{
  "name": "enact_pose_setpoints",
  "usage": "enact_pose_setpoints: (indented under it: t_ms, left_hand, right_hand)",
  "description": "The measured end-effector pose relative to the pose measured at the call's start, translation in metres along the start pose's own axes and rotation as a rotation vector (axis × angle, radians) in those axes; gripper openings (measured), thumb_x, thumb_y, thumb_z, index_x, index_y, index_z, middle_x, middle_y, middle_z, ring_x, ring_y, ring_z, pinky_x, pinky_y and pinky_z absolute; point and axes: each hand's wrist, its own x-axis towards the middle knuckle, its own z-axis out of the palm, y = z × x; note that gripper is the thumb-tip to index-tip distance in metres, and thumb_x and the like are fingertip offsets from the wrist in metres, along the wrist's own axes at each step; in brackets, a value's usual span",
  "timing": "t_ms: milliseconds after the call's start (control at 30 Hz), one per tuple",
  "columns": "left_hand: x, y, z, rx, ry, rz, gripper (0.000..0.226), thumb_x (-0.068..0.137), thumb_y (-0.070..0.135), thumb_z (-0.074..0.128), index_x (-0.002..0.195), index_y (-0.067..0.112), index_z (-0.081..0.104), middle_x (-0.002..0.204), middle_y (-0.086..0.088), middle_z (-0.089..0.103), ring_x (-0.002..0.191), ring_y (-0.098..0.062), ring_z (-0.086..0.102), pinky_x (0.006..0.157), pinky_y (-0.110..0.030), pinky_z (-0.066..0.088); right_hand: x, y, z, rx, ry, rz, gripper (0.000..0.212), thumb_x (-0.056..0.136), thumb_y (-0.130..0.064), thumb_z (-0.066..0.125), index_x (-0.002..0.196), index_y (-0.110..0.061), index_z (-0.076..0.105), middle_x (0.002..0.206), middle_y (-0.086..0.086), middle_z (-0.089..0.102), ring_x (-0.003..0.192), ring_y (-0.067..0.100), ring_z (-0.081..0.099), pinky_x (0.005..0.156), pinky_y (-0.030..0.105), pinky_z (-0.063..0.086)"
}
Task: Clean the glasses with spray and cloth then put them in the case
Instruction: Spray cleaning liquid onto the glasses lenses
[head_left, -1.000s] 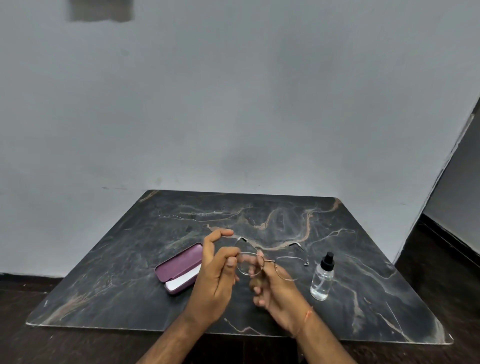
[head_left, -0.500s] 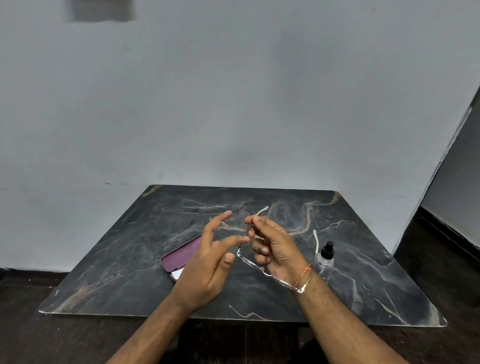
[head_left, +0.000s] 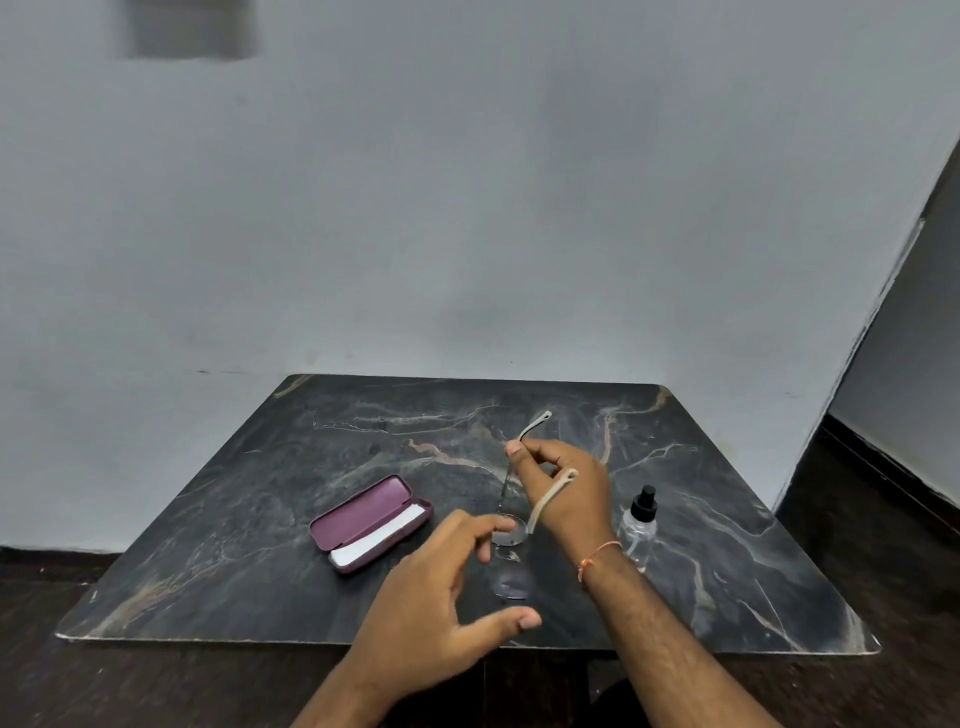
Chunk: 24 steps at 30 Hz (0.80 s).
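Right hand: the right hand (head_left: 563, 486) pinches the far temple arm of the glasses (head_left: 511, 530) between thumb and fingers (head_left: 516, 451), lifting the frame above the worktop (head_left: 218, 519).
Glasses: they hang with the lenses down and the two pale temple tips pointing up and away; one lens sits just beside the left fingertips, the other shows faintly lower, near the front edge. They are clear of the surface as far as I can tell.
Left hand: the left hand (head_left: 441, 618) is spread, fingers apart and gripping nothing, its fingertips reaching toward the upper lens; whether they touch it I cannot tell.
Case: the purple case (head_left: 370, 522) lies open to the left of the hands, a white strip showing inside it that may be the cloth, though I cannot be sure.
Spray: the small clear spray bottle (head_left: 640, 530) with a black nozzle stands upright just right of the right wrist.
Step in hand: by my reckoning, the glasses are being settled into one hand so the other can fetch the spray or cloth; cleaning looks not yet begun.
Doing it well: hold by the temple or rim, never the lens face; keep the frame steady and low over the worktop so a slip costs little.
Reaching: the bottle stands on the right side, so the left hand would cross over; taking the frame into the left hand and spraying with the right seems tidier.
Risk: a thin temple pinched alone can twist.
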Motion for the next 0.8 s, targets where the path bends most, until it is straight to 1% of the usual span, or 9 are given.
enact_pose_setpoints:
  t_ms: [133,200,300,367,467,567,633,733,800]
  left_hand:
    - [-0.007,-0.016,0.012,-0.067,0.1,-0.003,0.038,0.097,0.058,0.079,0.13,0.047,0.064,0.116,0.013,0.064,0.058,-0.013,0.057,0.055,-0.03,0.054]
    - [-0.01,-0.023,0.013,-0.128,0.168,0.023,0.025,0.103,0.048,0.075,0.126,0.044,0.066,0.119,0.011,0.065,0.065,-0.013,0.062,0.059,-0.025,0.054]
    - [-0.012,-0.03,0.012,-0.181,0.275,0.009,0.015,0.106,0.048,0.07,0.121,0.044,0.069,0.12,0.008,0.067,0.076,-0.014,0.068,0.065,-0.013,0.051]
    - [-0.011,-0.034,0.013,-0.199,0.362,-0.045,0.012,0.104,0.05,0.071,0.114,0.043,0.073,0.119,0.007,0.066,0.08,-0.017,0.069,0.064,-0.013,0.051]
    - [-0.009,-0.045,0.016,-0.183,0.443,-0.147,0.01,0.097,0.042,0.078,0.107,0.04,0.078,0.119,0.008,0.067,0.079,-0.018,0.069,0.061,-0.017,0.053]
    - [-0.003,-0.054,0.019,-0.175,0.468,-0.213,0.009,0.1,0.035,0.082,0.105,0.042,0.078,0.116,0.01,0.07,0.075,-0.018,0.071,0.059,-0.035,0.061]
    - [0.004,-0.06,0.02,-0.161,0.459,-0.211,0.004,0.102,0.043,0.077,0.104,0.039,0.077,0.111,0.011,0.073,0.077,-0.018,0.072,0.06,-0.042,0.063]
    - [0.016,-0.068,0.02,-0.175,0.462,-0.193,0.011,0.098,0.048,0.07,0.103,0.041,0.077,0.102,0.009,0.076,0.077,-0.016,0.073,0.064,-0.041,0.063]
    - [0.025,-0.074,0.023,-0.187,0.442,-0.173,0.004,0.102,0.045,0.072,0.103,0.045,0.076,0.101,0.009,0.076,0.078,-0.016,0.074,0.064,-0.036,0.063]
  right_hand:
    - [0.002,0.002,-0.007,-0.073,0.091,-0.05,0.021,0.096,-0.05,0.076,0.098,-0.032,0.087,0.084,-0.027,0.075,0.088,-0.008,0.07,0.075,0.012,0.049]
    - [0.003,0.004,-0.01,-0.068,0.121,-0.043,0.021,0.096,-0.049,0.076,0.098,-0.032,0.087,0.088,-0.024,0.078,0.089,-0.005,0.071,0.078,0.019,0.054]
    - [0.001,0.007,-0.013,-0.09,0.148,-0.034,0.021,0.096,-0.049,0.075,0.097,-0.031,0.087,0.09,-0.019,0.08,0.089,0.003,0.074,0.079,0.029,0.057]
    - [0.0,0.011,-0.014,-0.07,0.154,-0.018,0.021,0.097,-0.047,0.076,0.097,-0.029,0.087,0.089,-0.018,0.081,0.088,0.005,0.074,0.08,0.032,0.059]
    - [-0.005,0.017,-0.014,-0.061,0.15,0.033,0.022,0.096,-0.047,0.076,0.097,-0.028,0.087,0.081,-0.022,0.076,0.085,0.002,0.072,0.08,0.029,0.058]
    - [-0.011,0.026,-0.017,-0.05,0.138,0.103,0.024,0.097,-0.049,0.075,0.1,-0.028,0.087,0.084,-0.025,0.073,0.089,-0.001,0.071,0.08,0.023,0.053]
    - [-0.013,0.032,-0.018,-0.036,0.144,0.145,0.024,0.098,-0.048,0.075,0.098,-0.027,0.087,0.081,-0.024,0.074,0.083,-0.002,0.07,0.073,0.02,0.049]
    - [-0.021,0.039,-0.016,-0.037,0.135,0.213,0.023,0.099,-0.046,0.074,0.097,-0.026,0.085,0.064,-0.021,0.068,0.065,-0.002,0.063,0.063,0.021,0.046]
    - [-0.028,0.044,-0.018,-0.006,0.104,0.271,0.025,0.1,-0.047,0.072,0.105,-0.025,0.084,0.06,-0.018,0.064,0.064,0.006,0.066,0.067,0.029,0.054]
